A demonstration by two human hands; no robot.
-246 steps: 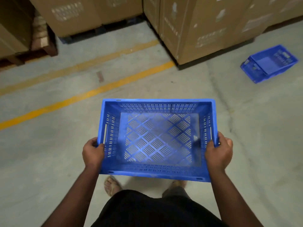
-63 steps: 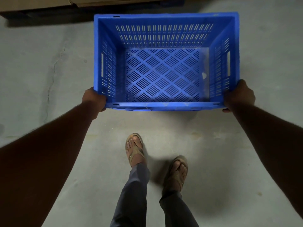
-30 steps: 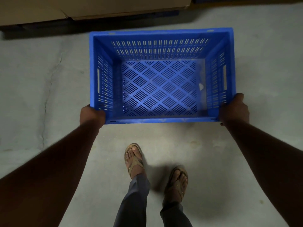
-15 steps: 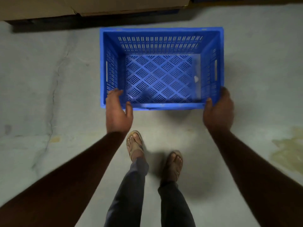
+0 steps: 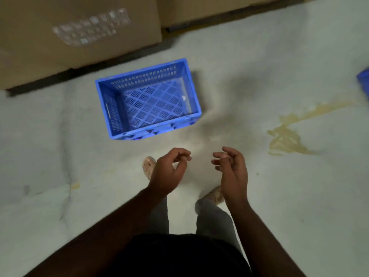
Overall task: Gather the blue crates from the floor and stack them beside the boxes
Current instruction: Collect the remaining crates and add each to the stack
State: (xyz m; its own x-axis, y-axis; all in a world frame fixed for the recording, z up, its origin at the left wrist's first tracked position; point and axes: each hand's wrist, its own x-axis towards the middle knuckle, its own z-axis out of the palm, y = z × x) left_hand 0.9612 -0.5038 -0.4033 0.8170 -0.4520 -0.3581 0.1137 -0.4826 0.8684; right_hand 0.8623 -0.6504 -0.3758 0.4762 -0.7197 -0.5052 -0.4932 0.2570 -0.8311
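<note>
An empty blue crate [image 5: 148, 100] with a perforated bottom stands upright on the concrete floor, just in front of the cardboard boxes [image 5: 77, 31]. My left hand [image 5: 169, 172] and my right hand [image 5: 231, 170] hover over the floor below the crate, apart from it. Both hold nothing, fingers loosely curled and apart. The corner of a second blue crate [image 5: 363, 80] shows at the right edge, mostly cut off.
A second row of cardboard boxes [image 5: 209, 9] runs along the top right, raised on dark pallets. A yellowish stain [image 5: 287, 136] marks the floor to the right. My sandalled feet [image 5: 148, 166] stand below the crate. A crack [image 5: 65, 168] runs through the floor at left.
Both hands have let go of the crate, which now rests on the floor by the boxes. My hands have drawn back toward my body and the view has risen and turned right.
</note>
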